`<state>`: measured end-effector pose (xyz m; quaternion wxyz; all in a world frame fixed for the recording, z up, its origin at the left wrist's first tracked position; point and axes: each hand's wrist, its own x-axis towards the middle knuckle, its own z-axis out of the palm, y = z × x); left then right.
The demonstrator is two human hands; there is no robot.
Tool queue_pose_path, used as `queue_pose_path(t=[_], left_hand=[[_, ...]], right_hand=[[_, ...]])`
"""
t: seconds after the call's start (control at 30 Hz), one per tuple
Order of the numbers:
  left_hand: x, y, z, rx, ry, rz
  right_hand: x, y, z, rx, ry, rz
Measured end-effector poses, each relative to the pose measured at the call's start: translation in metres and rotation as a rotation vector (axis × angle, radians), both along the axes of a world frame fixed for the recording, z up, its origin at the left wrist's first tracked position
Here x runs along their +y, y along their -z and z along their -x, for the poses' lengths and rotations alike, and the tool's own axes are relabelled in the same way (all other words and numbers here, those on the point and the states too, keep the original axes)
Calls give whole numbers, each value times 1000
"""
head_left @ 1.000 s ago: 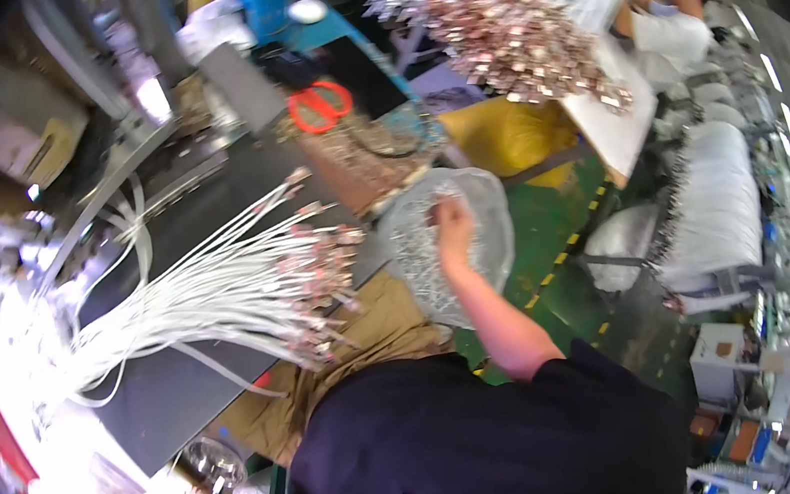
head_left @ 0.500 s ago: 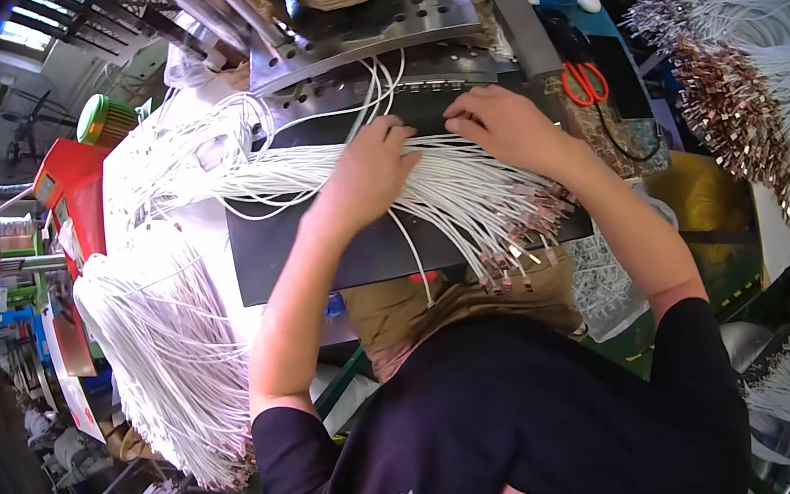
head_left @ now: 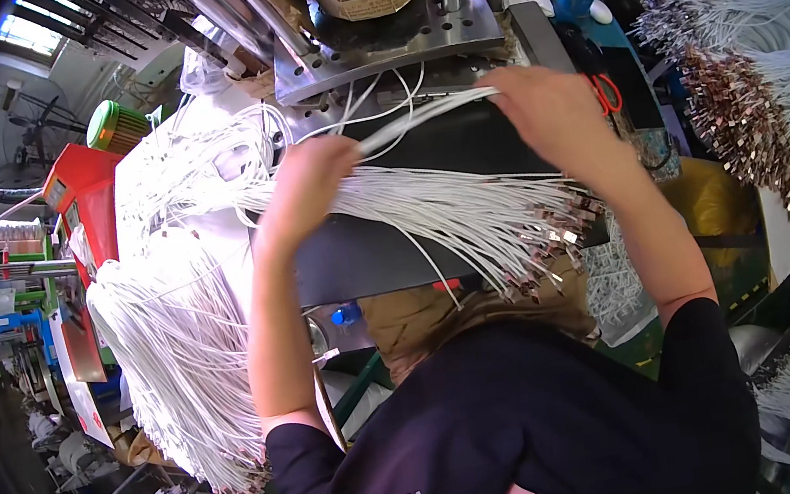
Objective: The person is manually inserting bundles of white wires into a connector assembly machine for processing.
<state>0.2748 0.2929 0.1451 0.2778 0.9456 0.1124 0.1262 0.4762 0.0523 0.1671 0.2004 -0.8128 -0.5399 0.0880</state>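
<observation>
A few white cables (head_left: 422,118) stretch between my two hands, lifted above the main bundle. My left hand (head_left: 316,175), a little blurred, is closed on their left part. My right hand (head_left: 545,105) grips their other end, back of the hand upward. Below lies a thick bundle of white cables (head_left: 429,200) across a black mat (head_left: 356,257), fanned toward the right. Its metal-tipped connectors (head_left: 555,235) hang over the mat's near edge, close to my lap. Loose cable loops (head_left: 201,158) pile up on the table's left side.
A metal press (head_left: 388,56) with upright posts stands just beyond my hands. Red-handled scissors (head_left: 608,94) lie right of my right hand. More cable bundles hang at the left (head_left: 172,349) and right (head_left: 756,85). A red machine (head_left: 85,195) stands far left.
Both hands have closed on a few cables and lifted them off the bundle. My left hand moved left, my right hand right, drawing the strands out between them. The view shifted slightly.
</observation>
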Motion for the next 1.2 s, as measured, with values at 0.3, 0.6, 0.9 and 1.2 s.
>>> queue_pose_path(t=[0.3,0.6,0.9,1.2], left_hand=[[-52,9,-39,27,-27,346],[-46,-14,-25,98,-25,216],[-119,16,-29,428,81,1392],[-89,47,-73,209,-72,1349]], right_hand=[[2,27,0,101,-143,145],[-17,45,-18,-304,87,-227],[-8,67,-23,-138,-159,-512],[12,78,-22,570,-118,-312]])
